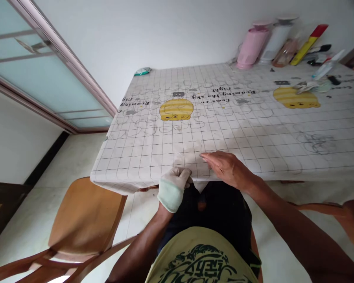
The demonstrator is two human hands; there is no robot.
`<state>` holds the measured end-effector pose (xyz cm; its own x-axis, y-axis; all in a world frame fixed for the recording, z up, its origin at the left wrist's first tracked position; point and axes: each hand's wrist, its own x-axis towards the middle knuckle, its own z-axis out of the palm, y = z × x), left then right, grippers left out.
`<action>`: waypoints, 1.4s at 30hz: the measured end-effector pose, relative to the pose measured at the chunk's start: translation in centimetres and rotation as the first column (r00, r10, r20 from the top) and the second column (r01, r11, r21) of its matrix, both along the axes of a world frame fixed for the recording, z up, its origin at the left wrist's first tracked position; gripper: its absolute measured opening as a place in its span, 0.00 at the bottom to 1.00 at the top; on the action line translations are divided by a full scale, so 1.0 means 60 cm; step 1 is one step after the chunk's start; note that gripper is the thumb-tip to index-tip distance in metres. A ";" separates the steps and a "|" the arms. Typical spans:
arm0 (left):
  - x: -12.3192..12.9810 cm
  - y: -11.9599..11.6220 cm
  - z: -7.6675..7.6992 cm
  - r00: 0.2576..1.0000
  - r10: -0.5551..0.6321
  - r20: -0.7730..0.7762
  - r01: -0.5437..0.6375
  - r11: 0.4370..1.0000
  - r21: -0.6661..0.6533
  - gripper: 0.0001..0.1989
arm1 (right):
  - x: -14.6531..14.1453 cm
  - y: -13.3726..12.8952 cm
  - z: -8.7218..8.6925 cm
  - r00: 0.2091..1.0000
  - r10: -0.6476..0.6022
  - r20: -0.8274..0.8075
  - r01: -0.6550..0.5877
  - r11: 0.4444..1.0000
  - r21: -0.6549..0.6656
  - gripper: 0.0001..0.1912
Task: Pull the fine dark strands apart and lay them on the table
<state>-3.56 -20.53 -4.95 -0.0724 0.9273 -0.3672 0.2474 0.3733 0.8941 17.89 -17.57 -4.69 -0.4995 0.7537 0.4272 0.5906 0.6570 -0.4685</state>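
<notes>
The white grid-patterned tablecloth point(153, 153) lay beneath 1 bare right hand point(225, 167), fingers together; pinched contents could not be determined. The left hand in a white, green-cuffed glove point(173, 186) curled at the cloth's near edge, grip unclear. Good control required steady wrists and light, even fingertip pressure.

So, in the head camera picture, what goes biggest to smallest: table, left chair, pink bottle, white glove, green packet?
1. Table
2. Left chair
3. Pink bottle and white glove: they look about alike, and the glove is nearer the camera, so I can't rank them
4. Green packet
</notes>
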 end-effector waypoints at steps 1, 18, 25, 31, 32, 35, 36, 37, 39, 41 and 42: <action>-0.004 0.002 0.000 1.000 0.009 0.012 -0.009 1.000 -0.003 0.11 | 0.002 -0.002 -0.004 1.000 0.001 0.001 -0.001 1.000 -0.007 0.14; -0.021 0.036 0.045 0.996 -0.063 0.062 0.051 0.983 0.177 0.19 | 0.002 -0.005 0.006 0.995 0.046 0.085 -0.048 0.999 0.010 0.12; -0.006 0.103 0.071 0.922 -0.367 0.123 0.334 0.915 0.226 0.16 | -0.008 -0.006 0.021 0.975 0.154 0.162 -0.161 0.986 0.033 0.11; -0.004 0.123 0.042 0.863 -0.395 0.315 0.346 0.917 0.201 0.10 | 0.003 0.000 0.013 0.962 0.251 0.109 -0.249 0.968 -0.032 0.16; -0.005 0.122 0.037 0.853 -0.399 0.337 0.345 0.915 0.209 0.11 | 0.005 0.002 0.010 0.958 0.275 0.076 -0.271 0.961 -0.058 0.16; -0.007 0.117 0.025 0.810 -0.433 0.397 0.357 0.899 0.253 0.17 | 0.007 0.006 0.006 0.951 0.308 -0.025 -0.308 0.939 -0.153 0.15; -0.007 0.115 0.022 0.799 -0.444 0.406 0.361 0.894 0.266 0.18 | 0.007 0.006 0.006 0.950 0.310 -0.044 -0.312 0.933 -0.180 0.14; -0.007 0.114 0.020 0.799 -0.446 0.404 0.361 0.892 0.271 0.19 | 0.008 0.006 0.006 0.949 0.311 -0.050 -0.315 0.929 -0.197 0.14; -0.005 0.113 0.019 0.835 -0.419 0.357 0.340 0.902 0.264 0.20 | 0.013 0.006 0.009 0.951 0.308 -0.019 -0.305 0.931 -0.203 0.14; -0.004 0.112 0.018 0.910 -0.336 0.241 0.274 0.926 0.259 0.20 | 0.028 0.010 0.012 0.970 0.240 0.045 -0.229 0.957 -0.177 0.14; -0.004 0.112 0.018 0.946 -0.278 0.170 0.228 0.937 0.265 0.19 | 0.040 0.015 0.013 0.981 0.181 0.076 -0.167 0.973 -0.158 0.14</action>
<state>-3.81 -13.82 -3.87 0.2281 0.9668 -0.1153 0.1109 0.0919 0.9896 20.28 -16.69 -3.89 -0.6596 0.7038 0.2637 0.5170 0.6796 -0.5204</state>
